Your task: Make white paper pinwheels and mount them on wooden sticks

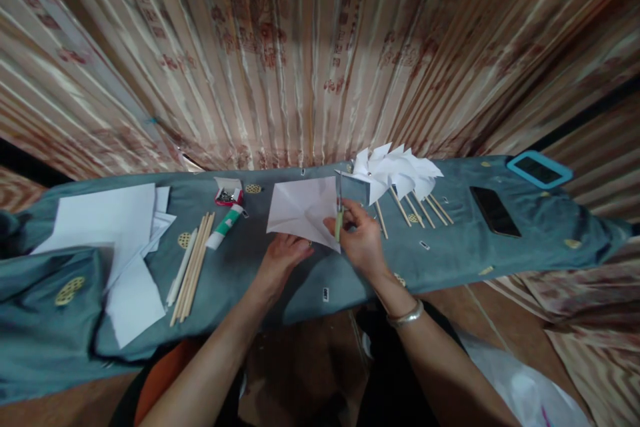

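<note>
Both forearms reach forward and inward. The left hand pinches the near edge of a creased white paper; the right hand (a silver bangle at its wrist) has its grip closed round green-handled scissors. The paper lies ahead of the left grip and left of the right one, the blades along its right edge, seemingly touching. White pinwheels overlap on the cloth-covered counter, before a patterned curtain.
</note>
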The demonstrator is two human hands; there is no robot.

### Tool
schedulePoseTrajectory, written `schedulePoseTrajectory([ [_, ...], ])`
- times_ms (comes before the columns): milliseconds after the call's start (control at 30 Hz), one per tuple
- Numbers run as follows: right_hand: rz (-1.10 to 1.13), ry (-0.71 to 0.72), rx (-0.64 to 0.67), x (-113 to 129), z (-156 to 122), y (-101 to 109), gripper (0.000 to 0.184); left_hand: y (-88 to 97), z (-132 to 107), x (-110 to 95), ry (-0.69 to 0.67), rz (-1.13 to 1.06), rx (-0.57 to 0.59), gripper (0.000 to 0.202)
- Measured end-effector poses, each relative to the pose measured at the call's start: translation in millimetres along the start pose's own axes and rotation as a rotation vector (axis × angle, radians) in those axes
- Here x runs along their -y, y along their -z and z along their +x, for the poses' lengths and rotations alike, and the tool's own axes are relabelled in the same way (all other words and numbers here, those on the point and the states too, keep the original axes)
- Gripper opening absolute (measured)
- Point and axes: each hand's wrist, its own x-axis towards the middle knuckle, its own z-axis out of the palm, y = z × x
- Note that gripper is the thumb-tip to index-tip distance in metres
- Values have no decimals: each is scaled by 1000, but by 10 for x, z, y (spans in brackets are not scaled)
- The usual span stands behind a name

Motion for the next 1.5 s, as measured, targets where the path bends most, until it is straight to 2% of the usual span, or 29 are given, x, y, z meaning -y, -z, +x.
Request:
schedulePoseTrajectory([
  [67,38,-8,41,26,-22,-91,43,-85,3,27,-10,7,-64,39],
  [167,162,-83,83,16,-21,-207,47,-120,39,26,-38,-36,-232,43],
  [267,351,-211,130,-8,14,-266,51,-53,80,9,-81,-59,-364,49],
  [367,536,-313,172,-8,33,-274,51,35,106,-1,-111,-56,-430,51],
  [567,640,-376,194,-2,-10,-282,45,92,147,-28,-204,-45,-412,47],
  [833,549,-346,271,-36,-92,-331,46,183,303,-122,-362,18,-417,44],
  [967,510,-395,396,1,-185,-238,52,245,368,-187,-455,29,-441,39],
  [1167,373,-452,751,11,-333,-5,56,331,416,-275,-506,57,-514,40],
  [1267,285,-473,863,-1,-380,76,54,355,420,-294,-509,50,-530,42],
  [1367,246,-487,911,-12,-423,105,51,343,422,-288,-509,43,-523,42],
  [1500,302,-498,892,-32,-463,80,46,268,415,-262,-481,28,-490,43],
])
